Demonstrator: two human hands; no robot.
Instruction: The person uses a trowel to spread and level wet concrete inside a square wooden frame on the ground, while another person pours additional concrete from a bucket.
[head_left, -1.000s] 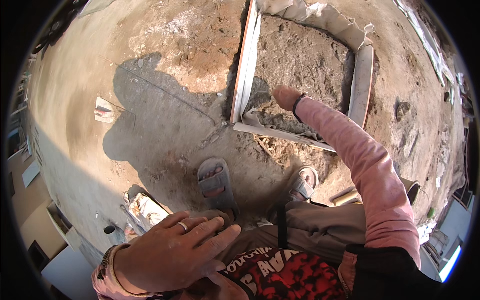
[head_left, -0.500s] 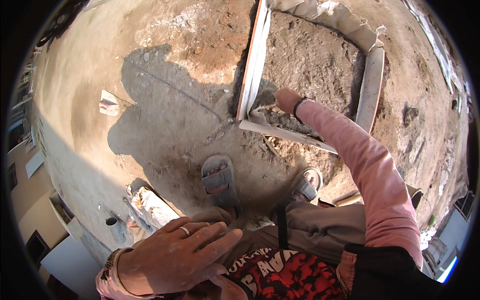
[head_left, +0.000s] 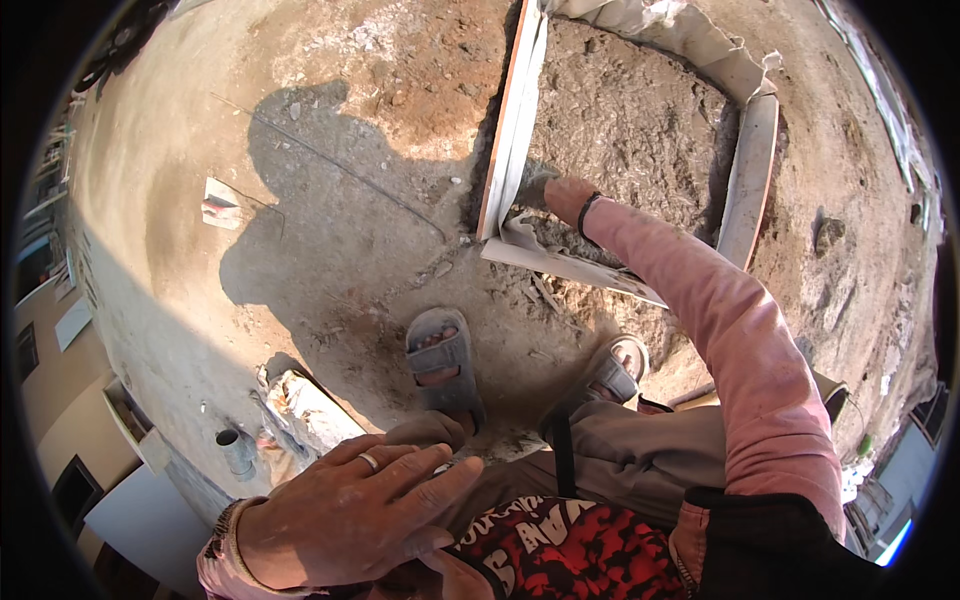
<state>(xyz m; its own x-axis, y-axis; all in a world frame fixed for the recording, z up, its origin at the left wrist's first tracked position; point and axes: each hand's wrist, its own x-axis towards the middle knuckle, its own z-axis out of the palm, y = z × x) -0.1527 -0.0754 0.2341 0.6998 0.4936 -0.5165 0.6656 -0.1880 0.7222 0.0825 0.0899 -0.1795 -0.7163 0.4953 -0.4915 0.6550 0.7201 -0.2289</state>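
A box-like frame [head_left: 765,170] of boards, lined with pale cloth, holds wet, rough, grey-brown mud [head_left: 630,120]. My right hand [head_left: 570,197] is inside its near left corner, low over the mud, with the fingers closed. Something greyish shows just left of those fingers, but I cannot make out what it is. Loose lining cloth [head_left: 520,232] bunches up beside the hand along the near board. My left hand [head_left: 350,510], with a ring on one finger, lies flat over my left leg, fingers stretched out and holding nothing.
A flat trowel [head_left: 222,204] lies on the ground at left, near a thin rod [head_left: 330,163]. My sandalled feet [head_left: 440,360] stand before the frame. At lower left are a pale sack [head_left: 305,405] and a grey pipe-like cylinder [head_left: 235,452].
My right hand has shifted slightly left and down within the frame's corner. My left hand stays on my leg. The view has tilted a little.
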